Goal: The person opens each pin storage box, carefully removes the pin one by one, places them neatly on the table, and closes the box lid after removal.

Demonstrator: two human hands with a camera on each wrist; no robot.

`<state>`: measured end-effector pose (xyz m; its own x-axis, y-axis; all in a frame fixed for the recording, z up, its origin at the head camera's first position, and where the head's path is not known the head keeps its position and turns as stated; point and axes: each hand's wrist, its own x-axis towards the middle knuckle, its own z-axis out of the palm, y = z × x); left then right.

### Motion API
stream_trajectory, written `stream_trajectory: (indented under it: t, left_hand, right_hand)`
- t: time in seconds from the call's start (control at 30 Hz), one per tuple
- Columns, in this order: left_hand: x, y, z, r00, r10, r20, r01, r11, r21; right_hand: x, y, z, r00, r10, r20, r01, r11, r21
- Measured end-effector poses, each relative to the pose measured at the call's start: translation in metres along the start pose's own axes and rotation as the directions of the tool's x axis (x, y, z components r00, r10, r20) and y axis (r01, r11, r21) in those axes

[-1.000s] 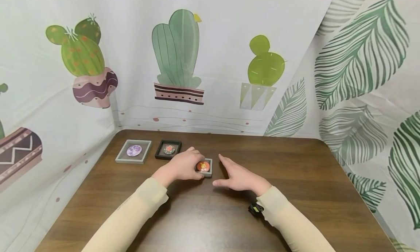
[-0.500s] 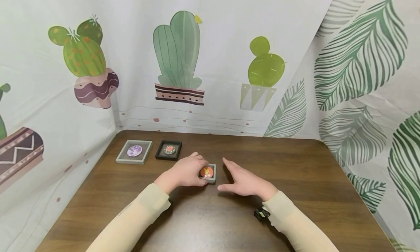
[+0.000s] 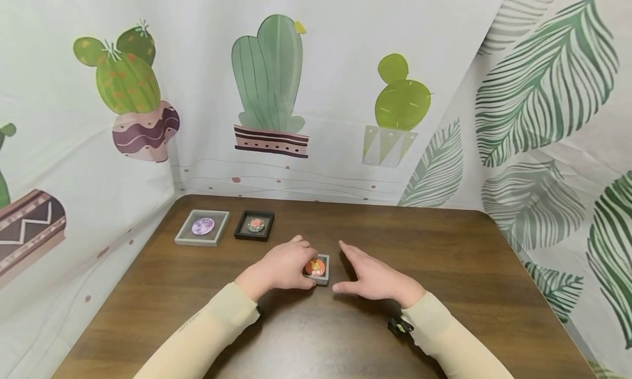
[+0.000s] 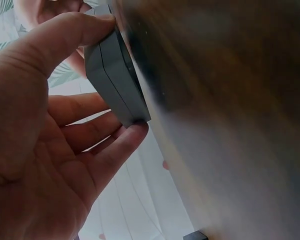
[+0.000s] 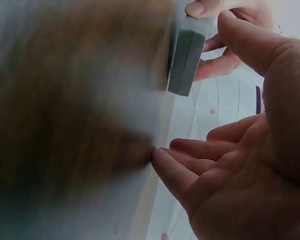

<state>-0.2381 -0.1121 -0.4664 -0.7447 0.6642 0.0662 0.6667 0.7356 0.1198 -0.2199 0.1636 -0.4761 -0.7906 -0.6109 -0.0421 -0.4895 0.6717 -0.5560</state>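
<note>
My left hand (image 3: 283, 266) holds a small grey square display case (image 3: 323, 276) near the middle of the wooden table. An orange-red round badge (image 3: 315, 266) with a yellow figure shows in the case; the fingers cover its left part. In the left wrist view, the thumb lies along one side of the case (image 4: 115, 75) and fingertips touch its far corner. Just right of the case is my right hand (image 3: 375, 275), apart from it, with thumb and fingers spread. The right wrist view shows its fingertips low by the table and the case's grey edge (image 5: 189, 55) beyond the thumb.
At the table's back left lies a light grey square case (image 3: 182, 241) with a purple round badge (image 3: 203, 226). To its right is a smaller black case (image 3: 269, 233) holding a red-and-green badge (image 3: 255, 225). Printed cloth (image 3: 336, 94) hangs behind the wooden table (image 3: 444, 247).
The left hand has moved the grey case rightward and toward the person. My right hand has shifted the same way, staying spread beside it. The two back cases have stayed put.
</note>
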Motion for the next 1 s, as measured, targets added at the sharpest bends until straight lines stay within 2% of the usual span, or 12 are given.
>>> stream_trajectory:
  t: [0.33, 0.5, 0.8, 1.0]
  left_hand:
    - [-0.005, 0.004, 0.005, 1.000, 0.009, -0.021, -0.009, 1.000, 0.020]
    - [-0.003, 0.007, 0.004, 0.999, 0.034, -0.023, -0.033, 0.999, 0.020]
    - [-0.002, 0.017, 0.010, 0.998, 0.056, -0.013, -0.055, 0.998, 0.037]
    - [-0.003, 0.025, 0.009, 0.997, 0.069, -0.017, -0.068, 0.997, 0.046]
  right_hand:
    - [-0.001, 0.001, 0.002, 1.000, -0.027, 0.009, 0.027, 0.999, -0.033]
    - [0.000, 0.005, 0.000, 0.999, -0.049, 0.005, 0.050, 0.995, -0.087]
    - [-0.003, 0.009, 0.000, 0.997, -0.073, 0.025, 0.076, 0.988, -0.132]
    - [-0.002, 0.010, -0.002, 0.996, -0.082, 0.033, 0.086, 0.986, -0.140]
